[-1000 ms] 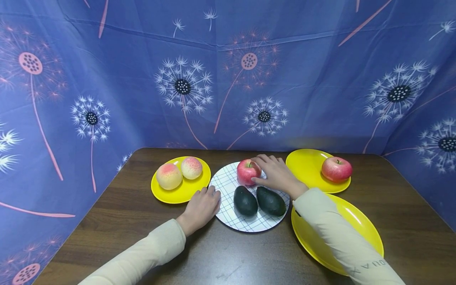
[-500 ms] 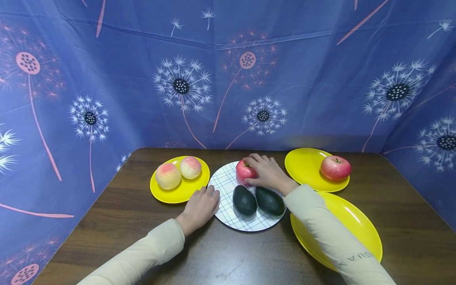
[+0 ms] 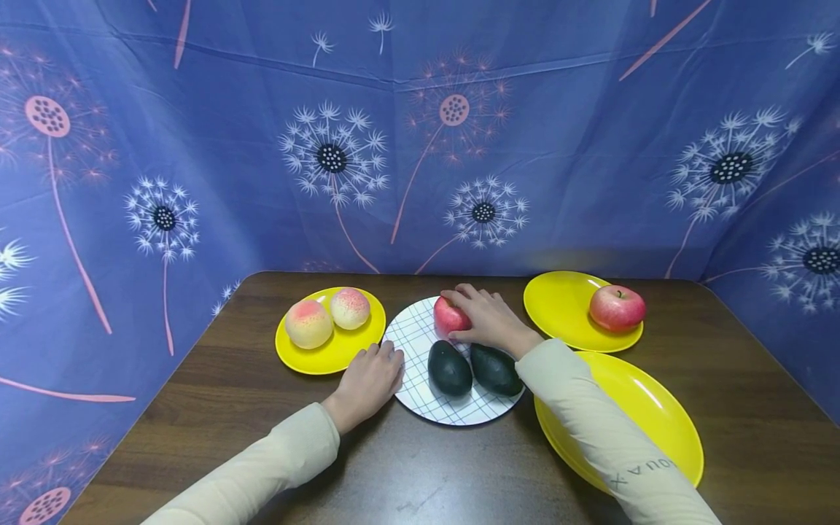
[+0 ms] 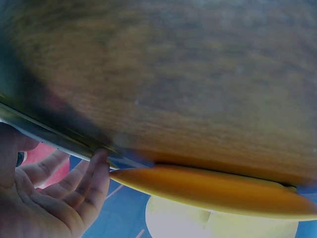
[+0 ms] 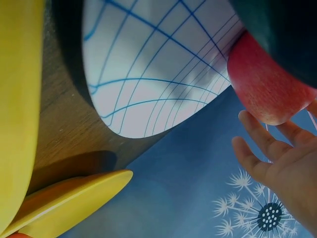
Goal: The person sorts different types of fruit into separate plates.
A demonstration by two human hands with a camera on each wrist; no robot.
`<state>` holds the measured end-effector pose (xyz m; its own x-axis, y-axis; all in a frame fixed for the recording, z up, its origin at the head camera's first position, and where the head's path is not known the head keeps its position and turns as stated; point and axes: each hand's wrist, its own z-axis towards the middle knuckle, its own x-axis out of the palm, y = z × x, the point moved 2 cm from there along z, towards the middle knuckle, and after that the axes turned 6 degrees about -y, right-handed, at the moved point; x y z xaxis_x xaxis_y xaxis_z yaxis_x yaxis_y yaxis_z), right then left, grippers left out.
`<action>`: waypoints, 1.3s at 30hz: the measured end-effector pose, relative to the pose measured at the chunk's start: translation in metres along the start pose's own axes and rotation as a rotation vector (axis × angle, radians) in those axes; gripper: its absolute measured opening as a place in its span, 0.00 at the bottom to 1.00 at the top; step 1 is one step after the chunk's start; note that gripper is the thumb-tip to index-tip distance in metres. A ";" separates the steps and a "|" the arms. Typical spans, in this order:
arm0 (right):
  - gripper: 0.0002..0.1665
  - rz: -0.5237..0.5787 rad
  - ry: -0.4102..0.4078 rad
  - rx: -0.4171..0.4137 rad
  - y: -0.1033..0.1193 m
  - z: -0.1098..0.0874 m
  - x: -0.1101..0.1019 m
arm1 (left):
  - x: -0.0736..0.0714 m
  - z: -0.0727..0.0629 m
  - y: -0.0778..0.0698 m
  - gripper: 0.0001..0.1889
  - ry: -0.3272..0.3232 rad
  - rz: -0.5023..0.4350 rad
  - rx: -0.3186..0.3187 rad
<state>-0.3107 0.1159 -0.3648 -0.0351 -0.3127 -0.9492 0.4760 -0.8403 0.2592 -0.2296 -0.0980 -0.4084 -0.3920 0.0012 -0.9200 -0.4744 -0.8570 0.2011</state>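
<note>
Red apple (image 3: 449, 319) sits at twelve o'clock on the white checked plate (image 3: 412, 328). The right hand (image 3: 488, 321) grasps it from the three o'clock side, with fingers over the far side and thumb along the near side. In the right wrist view fingers reach the apple's skin, while the thumb is hidden.

On the same plate, at six o'clock from that fruit, lies a dark avocado (image 3: 450, 369); another avocado (image 3: 494, 370) lies at three o'clock from the first, just beside it.

The left hand (image 3: 369, 380) rests at the checked plate's nine o'clock edge, its fingers relaxed and touching the rim, not clenched. The left wrist view shows the fingertips at that rim.

Towards ten o'clock from the checked plate, a small yellow plate (image 3: 328, 359) bears a larger peach (image 3: 308, 324) and a smaller peach (image 3: 350, 308). At two o'clock, a round yellow plate (image 3: 554, 299) carries a second apple (image 3: 617, 308) at its three o'clock side. At four o'clock lies a large yellow plate (image 3: 650, 408), with the right sleeve (image 3: 584, 408) passing over it. All the plates lie on a brown wooden table (image 3: 216, 379), before a blue dandelion-print cloth (image 3: 249, 182).
</note>
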 end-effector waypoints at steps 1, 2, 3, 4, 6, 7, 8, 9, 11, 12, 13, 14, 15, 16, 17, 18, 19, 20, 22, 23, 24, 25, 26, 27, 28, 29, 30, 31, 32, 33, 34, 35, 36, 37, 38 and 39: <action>0.49 0.003 0.004 -0.001 0.000 0.000 0.000 | 0.000 0.000 0.000 0.13 0.001 -0.001 0.000; 0.49 0.004 0.006 -0.002 0.000 0.001 0.001 | 0.000 0.000 0.000 0.14 0.002 -0.001 0.001; 0.49 0.005 0.009 -0.002 0.000 0.001 0.001 | 0.000 0.000 0.000 0.14 0.002 -0.001 0.000; 0.49 0.008 0.012 -0.002 0.000 0.001 0.001 | 0.000 0.000 0.000 0.14 0.003 -0.001 0.000; 0.49 0.011 0.018 -0.002 0.001 0.001 0.002 | 0.000 0.000 0.000 0.14 0.005 0.001 0.000; 0.50 0.013 0.021 -0.001 0.001 0.002 0.002 | 0.000 0.000 0.000 0.14 0.006 0.002 -0.001; 0.50 0.016 0.024 0.000 0.001 0.002 0.002 | 0.000 0.000 0.000 0.14 0.008 0.004 -0.001; 0.50 0.018 0.027 0.001 0.001 0.002 0.002 | 0.000 0.000 0.000 0.14 0.010 0.004 -0.002; 0.50 0.019 0.031 0.002 0.001 0.002 0.003 | 0.000 0.000 0.000 0.14 0.015 0.002 -0.003; 0.50 0.019 0.031 0.004 0.001 0.002 0.003 | 0.000 0.000 0.000 0.14 0.018 0.001 -0.004; 0.50 0.017 0.030 0.005 0.001 0.002 0.003 | 0.000 0.000 0.000 0.14 0.021 -0.001 -0.005; 0.50 0.014 0.029 0.007 0.001 0.003 0.003 | -0.001 0.000 0.000 0.14 0.024 -0.003 -0.006; 0.50 0.011 0.028 0.009 0.001 0.003 0.003 | -0.001 0.000 0.000 0.14 0.026 -0.005 -0.007; 0.50 0.009 0.026 0.011 0.000 0.003 0.003 | -0.001 0.000 0.000 0.14 0.028 -0.006 -0.007; 0.50 0.007 0.024 0.012 0.000 0.003 0.003 | -0.001 0.000 0.000 0.14 0.029 -0.007 -0.008; 0.50 0.007 0.021 0.012 0.000 0.003 0.003 | -0.001 0.000 0.000 0.14 0.030 -0.006 -0.008; 0.50 0.006 0.019 0.013 0.000 0.003 0.003 | -0.001 0.000 0.000 0.14 0.029 -0.006 -0.008; 0.50 0.006 0.017 0.011 0.000 0.004 0.003 | 0.000 0.000 0.000 0.14 0.029 -0.005 -0.008; 0.50 0.003 0.011 0.007 -0.001 0.004 0.003 | 0.000 0.000 0.000 0.14 0.024 0.000 -0.008; 0.49 0.001 0.006 0.005 -0.001 0.004 0.003 | 0.000 0.000 0.000 0.14 0.018 0.003 -0.008; 0.49 -0.002 0.002 0.003 -0.002 0.004 0.002 | 0.001 0.000 0.000 0.14 0.009 0.004 -0.007; 0.49 -0.007 -0.003 0.001 -0.002 0.004 0.002 | 0.001 0.000 0.000 0.13 0.002 0.006 -0.006; 0.48 -0.009 -0.010 -0.002 -0.003 0.004 0.001 | 0.001 0.000 0.000 0.13 -0.006 0.009 -0.005; 0.48 -0.011 -0.014 -0.002 -0.003 0.003 0.001 | 0.001 0.000 0.000 0.12 -0.015 0.011 -0.005; 0.47 -0.012 -0.018 -0.002 -0.004 0.003 0.001 | 0.001 0.000 0.000 0.12 -0.022 0.011 -0.004; 0.47 -0.011 -0.021 -0.003 -0.004 0.003 0.000 | 0.001 0.000 0.000 0.11 -0.028 0.011 -0.004; 0.46 -0.012 -0.024 -0.005 -0.005 0.003 0.000 | 0.001 0.000 -0.001 0.11 -0.032 0.011 -0.004; 0.46 -0.012 -0.025 -0.005 -0.006 0.003 -0.001 | 0.002 0.000 -0.001 0.11 -0.031 0.012 -0.005; 0.46 -0.010 -0.027 -0.005 -0.006 0.002 -0.001 | 0.001 0.000 -0.001 0.11 -0.032 0.011 -0.005; 0.46 -0.011 -0.028 -0.004 -0.007 0.002 -0.002 | 0.001 0.000 -0.001 0.11 -0.031 0.011 -0.006; 0.45 -0.012 -0.030 -0.006 -0.007 0.002 -0.002 | 0.001 0.000 -0.001 0.11 -0.029 0.011 -0.007; 0.45 -0.013 -0.033 -0.007 -0.008 0.001 -0.003 | 0.002 0.000 -0.001 0.11 -0.027 0.012 -0.007; 0.45 -0.015 -0.035 -0.008 -0.008 0.001 -0.003 | 0.002 0.000 -0.001 0.11 -0.024 0.013 -0.007; 0.45 -0.015 -0.037 -0.009 -0.008 0.000 -0.004 | 0.002 0.000 -0.001 0.11 -0.022 0.014 -0.007; 0.45 -0.015 -0.039 -0.009 -0.008 0.000 -0.005 | 0.002 0.000 -0.001 0.11 -0.021 0.016 -0.008; 0.45 -0.014 -0.041 -0.009 -0.008 -0.001 -0.005 | 0.002 0.000 -0.001 0.11 -0.019 0.017 -0.008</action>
<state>-0.3139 0.1250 -0.3620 -0.0777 -0.3189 -0.9446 0.4829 -0.8409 0.2442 -0.2298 -0.0969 -0.4100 -0.4151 -0.0037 -0.9098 -0.4610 -0.8613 0.2139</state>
